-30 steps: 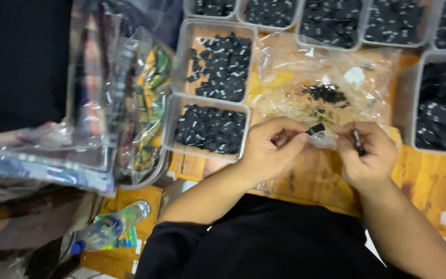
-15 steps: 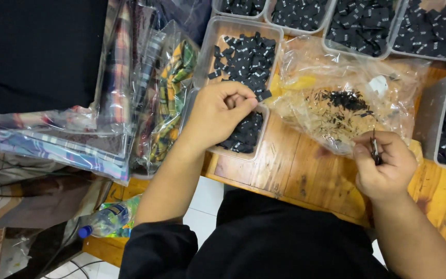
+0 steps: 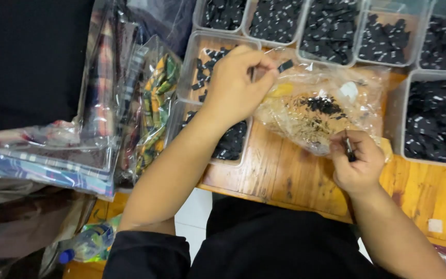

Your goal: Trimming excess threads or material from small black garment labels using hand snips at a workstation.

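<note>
A small black piece (image 3: pixel 285 65) is pinched by the left hand (image 3: pixel 236 82) above the clear plastic bag (image 3: pixel 321 111), while a thin dark tool (image 3: pixel 348 147) is gripped by the right hand (image 3: pixel 358 163) at the bag's near edge.

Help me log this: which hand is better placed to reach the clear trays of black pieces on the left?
Left, probably: the left hand is raised over those clear trays, pinching a black piece. The right hand holds another beside the plastic bag.

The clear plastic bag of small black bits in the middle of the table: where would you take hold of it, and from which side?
Probably the clear plastic bag at its crumpled upper edge, from above: the black bits lie in its sagging middle, and the left hand and right hand crowd its two ends.
</note>
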